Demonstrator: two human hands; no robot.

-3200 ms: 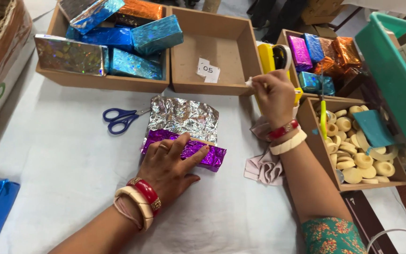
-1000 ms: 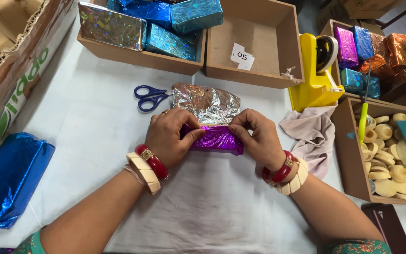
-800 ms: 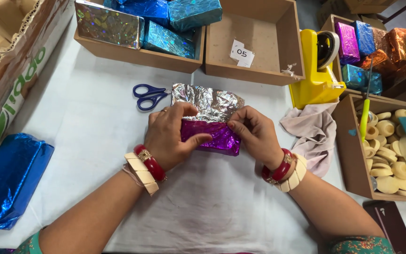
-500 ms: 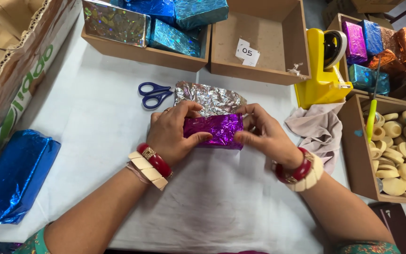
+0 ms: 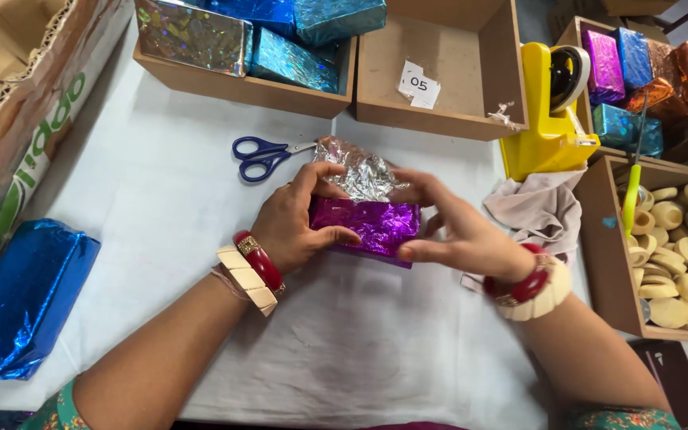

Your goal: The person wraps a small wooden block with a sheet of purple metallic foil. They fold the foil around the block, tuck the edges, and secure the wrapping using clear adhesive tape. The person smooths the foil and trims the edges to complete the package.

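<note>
A small box half wrapped in shiny purple foil (image 5: 368, 225) stands on the white table, with the foil's silver underside (image 5: 357, 169) sticking up behind it. My left hand (image 5: 296, 219) grips the box's left end, thumb along its front face. My right hand (image 5: 459, 231) cups the right end, fingers curled over the top and thumb under the front edge. Both wrists carry red and cream bangles.
Blue-handled scissors (image 5: 264, 155) lie just left of the foil. A yellow tape dispenser (image 5: 549, 107) and a beige cloth (image 5: 539, 209) sit to the right. Wooden trays hold blue wrapped boxes (image 5: 304, 64), a paper tag (image 5: 420, 84) and cream rings (image 5: 674, 255). A blue foil pack (image 5: 21, 299) lies at left.
Earlier my right hand reached to the tape dispenser, then came back to the box. Both hands have since turned the purple box and pressed the foil around its ends.
</note>
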